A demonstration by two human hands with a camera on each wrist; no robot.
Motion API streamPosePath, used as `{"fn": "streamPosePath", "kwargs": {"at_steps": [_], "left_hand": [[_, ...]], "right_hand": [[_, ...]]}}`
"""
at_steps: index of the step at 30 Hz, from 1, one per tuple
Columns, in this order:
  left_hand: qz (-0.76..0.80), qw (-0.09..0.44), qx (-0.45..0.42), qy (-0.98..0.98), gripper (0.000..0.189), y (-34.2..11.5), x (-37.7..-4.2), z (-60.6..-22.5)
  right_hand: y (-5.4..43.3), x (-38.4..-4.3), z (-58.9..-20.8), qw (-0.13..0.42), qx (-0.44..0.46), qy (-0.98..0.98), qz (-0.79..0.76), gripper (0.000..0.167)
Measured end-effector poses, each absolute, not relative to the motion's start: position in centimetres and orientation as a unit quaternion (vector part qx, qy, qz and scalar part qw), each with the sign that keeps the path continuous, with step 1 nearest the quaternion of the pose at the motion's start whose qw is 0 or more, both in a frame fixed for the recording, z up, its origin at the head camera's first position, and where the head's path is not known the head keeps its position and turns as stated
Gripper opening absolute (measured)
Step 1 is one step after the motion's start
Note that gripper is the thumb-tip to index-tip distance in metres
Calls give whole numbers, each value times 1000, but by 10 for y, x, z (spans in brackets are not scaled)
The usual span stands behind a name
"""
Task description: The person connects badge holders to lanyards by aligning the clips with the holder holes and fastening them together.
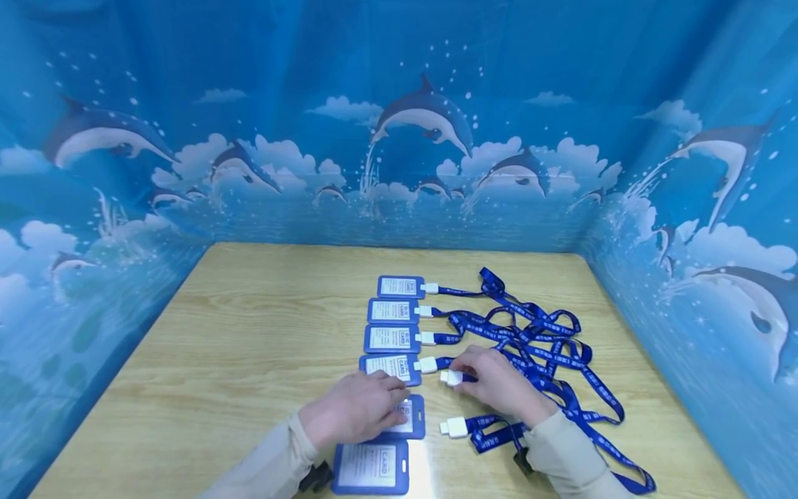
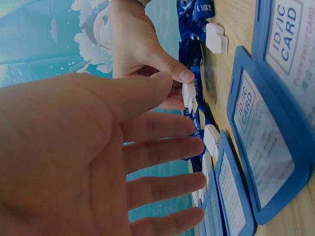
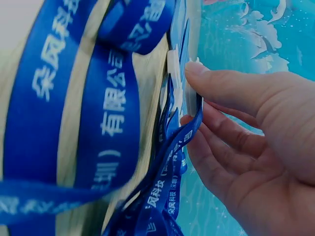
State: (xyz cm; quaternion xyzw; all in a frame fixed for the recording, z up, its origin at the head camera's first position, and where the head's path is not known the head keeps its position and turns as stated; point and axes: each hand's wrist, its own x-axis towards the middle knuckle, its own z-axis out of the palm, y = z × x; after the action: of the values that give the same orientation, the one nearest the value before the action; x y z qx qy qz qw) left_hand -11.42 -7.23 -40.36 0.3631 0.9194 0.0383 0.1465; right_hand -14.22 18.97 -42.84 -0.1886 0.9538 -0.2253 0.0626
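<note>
My left hand (image 1: 358,407) hovers over a blue card holder (image 1: 410,428), covering its left part in the head view. In the left wrist view its fingers are straight and spread, holding nothing, with that card holder (image 2: 263,142) beside them. My right hand (image 1: 497,382) pinches the white plastic clip (image 1: 453,378) of a blue lanyard between thumb and fingers. In the right wrist view the lanyard strap (image 3: 189,130) trails down from the pinch. The clip points left, apart from the card holder's slotted end.
Above, several card holders (image 1: 391,339) lie in a column, attached to lanyards by white clips (image 1: 426,338). Nearest me is another holder (image 1: 370,466); a loose clip (image 1: 455,427) lies right. Tangled lanyards (image 1: 548,346) spread over the wooden table (image 1: 249,333). A dolphin-print curtain (image 1: 399,208) surrounds it.
</note>
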Motion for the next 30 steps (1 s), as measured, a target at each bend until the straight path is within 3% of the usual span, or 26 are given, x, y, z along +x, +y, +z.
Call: {"fn": "streamPosePath", "kwargs": {"at_steps": [12,30], "left_hand": [[16,178,431,885,42,-78,-107,-412],[4,215,404,889,53,-75,-107,-414]], "right_hand": [[187,-139,-427,99,-230,939,-235,31],[182,-137,-439,115,-293,924,-217,24]]}}
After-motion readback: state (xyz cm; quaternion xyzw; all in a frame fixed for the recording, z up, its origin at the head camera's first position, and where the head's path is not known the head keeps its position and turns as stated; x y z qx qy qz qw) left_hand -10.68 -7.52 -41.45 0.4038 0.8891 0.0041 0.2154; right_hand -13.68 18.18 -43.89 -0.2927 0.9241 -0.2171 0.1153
